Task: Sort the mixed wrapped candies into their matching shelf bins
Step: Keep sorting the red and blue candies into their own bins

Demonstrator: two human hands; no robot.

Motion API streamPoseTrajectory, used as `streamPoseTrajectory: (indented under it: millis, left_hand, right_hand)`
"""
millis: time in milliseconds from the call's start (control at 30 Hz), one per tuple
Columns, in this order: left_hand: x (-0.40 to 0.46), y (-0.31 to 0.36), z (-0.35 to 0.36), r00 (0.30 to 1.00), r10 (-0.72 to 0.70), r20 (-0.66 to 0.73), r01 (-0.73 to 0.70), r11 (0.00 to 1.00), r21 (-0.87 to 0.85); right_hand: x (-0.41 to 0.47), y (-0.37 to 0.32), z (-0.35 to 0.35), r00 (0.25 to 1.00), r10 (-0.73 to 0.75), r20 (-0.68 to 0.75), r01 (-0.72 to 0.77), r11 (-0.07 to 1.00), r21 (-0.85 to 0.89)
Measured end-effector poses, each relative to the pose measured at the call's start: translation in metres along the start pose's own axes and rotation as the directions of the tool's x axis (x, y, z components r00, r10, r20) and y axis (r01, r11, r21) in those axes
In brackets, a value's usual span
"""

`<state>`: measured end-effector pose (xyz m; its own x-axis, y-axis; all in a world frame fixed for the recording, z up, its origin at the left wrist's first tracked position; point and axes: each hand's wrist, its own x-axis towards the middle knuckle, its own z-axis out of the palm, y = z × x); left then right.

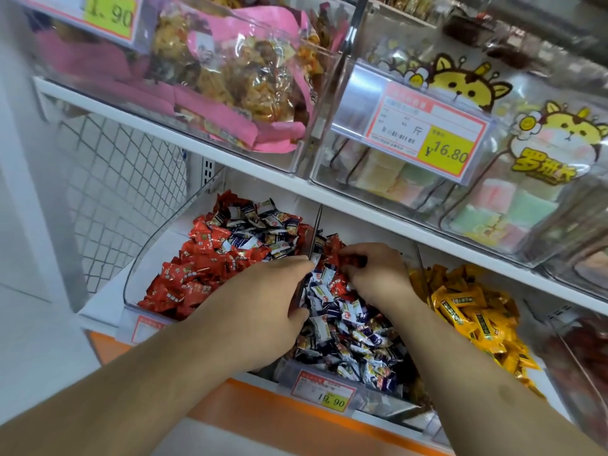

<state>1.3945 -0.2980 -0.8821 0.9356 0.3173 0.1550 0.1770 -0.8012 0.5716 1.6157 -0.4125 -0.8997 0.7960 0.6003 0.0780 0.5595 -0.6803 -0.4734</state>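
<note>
On the lower shelf, the left clear bin (141, 258) holds mostly red wrapped candies (197, 271), with several blue-and-white ones at its back. The middle bin (378, 403) holds blue-and-white candies (348, 327) with some red ones (332, 255) mixed in at the back. My left hand (263, 301) lies over the divider between these bins, its fingers curled down at the edge of the blue-and-white pile; what it holds is hidden. My right hand (375, 274) is in the middle bin and pinches a red candy (352, 260) at the back.
A bin of yellow wrapped candies (473, 317) stands right of the middle bin, and a bin with dark red packets (589, 350) further right. Price tags (324, 391) hang on the bin fronts. The upper shelf (230, 159) overhangs with clear bins of snack bags and pastel sweets.
</note>
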Motion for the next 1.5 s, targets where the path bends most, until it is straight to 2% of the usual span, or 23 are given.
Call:
streamPoseTrajectory:
  millis: [133,267,367,467,567,667,767,933,1067,1167,1233,1333,1500]
  left_hand:
    - [0.000,0.001,-0.001,1.000,-0.007,0.000,0.007,1.000,0.003]
    - [-0.001,0.003,-0.004,1.000,-0.021,0.021,0.022,1.000,-0.015]
    - [-0.001,0.003,-0.005,0.999,-0.033,0.026,0.034,0.999,-0.028]
    - [-0.001,0.002,-0.007,1.000,-0.024,0.013,0.024,0.999,-0.025]
    - [-0.002,0.007,-0.010,0.999,-0.011,-0.040,0.009,0.999,-0.047]
    - [0.001,0.013,-0.014,0.989,-0.023,-0.147,-0.009,0.978,-0.210]
    - [0.001,0.016,-0.018,0.978,-0.080,-0.191,-0.009,0.905,-0.425]
    - [0.001,0.000,-0.031,0.934,-0.249,-0.258,0.103,0.875,-0.473]
    - [-0.006,-0.023,-0.041,0.900,-0.318,-0.298,0.209,0.915,-0.345]
    - [-0.007,-0.036,-0.047,0.863,-0.397,-0.313,0.277,0.889,-0.363]
    - [-0.006,-0.040,-0.051,0.835,-0.441,-0.329,0.317,0.874,-0.367]
    - [-0.006,-0.040,-0.051,0.843,-0.423,-0.332,0.307,0.886,-0.348]
    - [-0.006,-0.029,-0.043,0.917,-0.288,-0.276,0.207,0.935,-0.288]
  right_hand:
    - [-0.004,0.000,-0.004,0.998,0.001,-0.067,-0.002,1.000,-0.026]
    - [-0.016,0.002,-0.016,0.993,0.034,-0.114,-0.022,0.994,0.103]
    - [-0.031,0.001,-0.027,0.987,0.073,-0.144,-0.038,0.972,0.232]
    - [-0.055,-0.008,-0.038,0.980,0.111,-0.163,-0.032,0.906,0.422]
    - [-0.081,-0.024,-0.043,0.991,0.104,-0.086,-0.036,0.819,0.573]
    - [-0.095,-0.046,-0.043,1.000,0.021,-0.014,-0.007,0.753,0.658]
    - [-0.100,-0.066,-0.040,0.998,-0.055,-0.011,0.047,0.704,0.709]
    - [-0.101,-0.077,-0.028,0.999,-0.035,-0.025,0.042,0.733,0.679]
    - [-0.095,-0.089,-0.022,0.998,-0.003,-0.057,0.042,0.723,0.690]
    - [-0.090,-0.107,-0.014,0.995,-0.075,-0.065,0.099,0.756,0.647]
    - [-0.090,-0.117,-0.010,0.986,-0.169,-0.013,0.142,0.786,0.602]
    - [-0.091,-0.116,-0.013,0.972,-0.232,0.042,0.169,0.809,0.563]
    - [-0.092,-0.078,-0.025,0.984,-0.149,-0.092,0.175,0.876,0.449]
